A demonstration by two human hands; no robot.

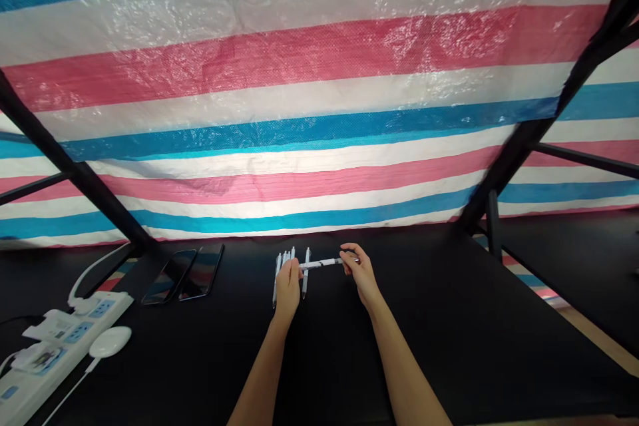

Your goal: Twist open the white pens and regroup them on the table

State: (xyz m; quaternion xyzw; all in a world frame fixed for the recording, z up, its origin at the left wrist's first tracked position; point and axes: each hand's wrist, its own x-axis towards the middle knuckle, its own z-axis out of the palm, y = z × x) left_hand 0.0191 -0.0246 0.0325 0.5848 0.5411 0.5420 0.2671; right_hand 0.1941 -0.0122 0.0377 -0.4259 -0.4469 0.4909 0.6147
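Over a black tabletop (pixel 424 326), my right hand (pixel 359 273) pinches the far end of a white pen (pixel 322 263), which lies crosswise in the air. My left hand (pixel 288 289) has its fingers at the pen's other end and seems to grip it there. Under and beside that hand lie several white pens (pixel 289 263) pointing away from me, side by side. The hand hides their middles. One more white pen (pixel 306 273) lies apart, just right of the group, beneath the held pen.
Two dark smartphones (pixel 168 277) (pixel 201 271) lie on the table to the left. Further left and nearer me are a white power strip (pixel 74 346) and a round white charger (pixel 110 341) with cables. A striped tarpaulin (pixel 299 146) and black metal struts (pixel 514 166) stand behind the table.
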